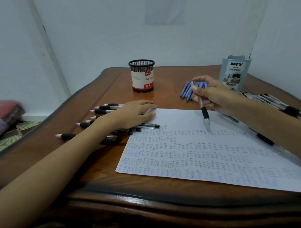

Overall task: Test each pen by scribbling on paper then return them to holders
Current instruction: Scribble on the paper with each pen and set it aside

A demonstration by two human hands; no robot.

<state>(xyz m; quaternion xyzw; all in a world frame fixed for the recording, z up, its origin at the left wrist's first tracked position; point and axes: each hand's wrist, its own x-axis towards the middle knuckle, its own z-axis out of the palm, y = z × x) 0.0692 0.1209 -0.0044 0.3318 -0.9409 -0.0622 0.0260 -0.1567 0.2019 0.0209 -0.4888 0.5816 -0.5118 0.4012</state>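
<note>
My right hand (pixel 214 93) grips a black-grip pen (pixel 203 110), its tip just above the top row of scribbles on the white paper (pixel 211 156). My left hand (pixel 133 114) lies flat with straight fingers on the paper's top left corner and over a row of black pens (pixel 99 111). A black mesh holder (pixel 142 75) stands at the back middle. A pale blue desk organizer (pixel 234 72) stands at the back right. Blue pens (pixel 187 91) lie beside my right hand.
More black pens (pixel 273 103) lie at the right under my right forearm, and one (pixel 264 138) rests on the paper's right side. The wooden table (pixel 100 170) stands against white walls. Folded cloth (pixel 2 115) lies on the floor at left.
</note>
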